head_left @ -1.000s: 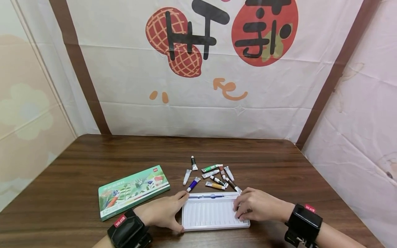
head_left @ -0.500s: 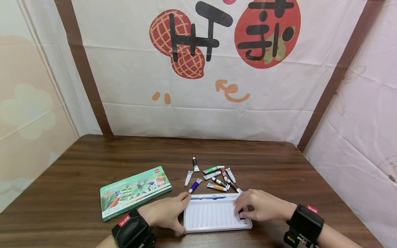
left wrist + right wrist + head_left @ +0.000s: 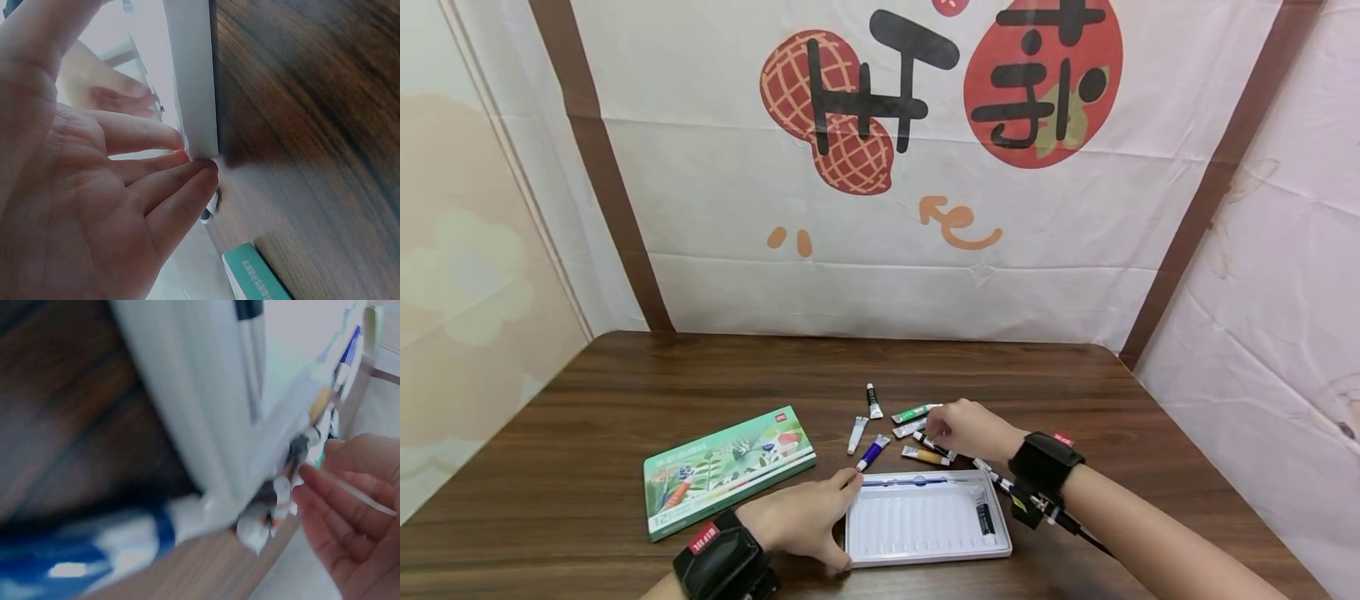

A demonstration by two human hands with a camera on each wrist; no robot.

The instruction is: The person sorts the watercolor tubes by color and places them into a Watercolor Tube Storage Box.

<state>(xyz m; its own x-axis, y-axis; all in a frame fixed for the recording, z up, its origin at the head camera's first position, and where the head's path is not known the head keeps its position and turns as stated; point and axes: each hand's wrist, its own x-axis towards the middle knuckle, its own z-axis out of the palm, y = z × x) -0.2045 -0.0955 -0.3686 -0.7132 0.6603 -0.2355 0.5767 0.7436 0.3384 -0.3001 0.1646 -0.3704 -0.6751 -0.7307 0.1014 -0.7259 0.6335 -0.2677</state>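
Note:
A white plastic tray [image 3: 925, 525] with ridged slots lies near the table's front. My left hand [image 3: 808, 517] holds its left end, thumb at the near corner and fingers at the far one; the left wrist view shows the fingertips against the tray's corner [image 3: 203, 140]. One black paint tube [image 3: 984, 515] lies in the rightmost part of the tray, and a thin blue paintbrush [image 3: 904, 482] lies along its back edge. My right hand [image 3: 966, 427] is over the loose tubes behind the tray, partly hiding them. Its fingers [image 3: 328, 500] are loosely bent, with nothing seen between them.
Behind the tray lie a yellow tube [image 3: 925, 456], a purple-blue tube [image 3: 873, 452], a green tube [image 3: 912, 413] and several others. A blue-and-white tube [image 3: 94, 556] lies beside the tray's right corner. A green illustrated box [image 3: 730, 471] rests at left.
My right hand has left the tray's right end, where the black tube now lies, and moved back and left over the loose tubes. The left hand stays at the tray.

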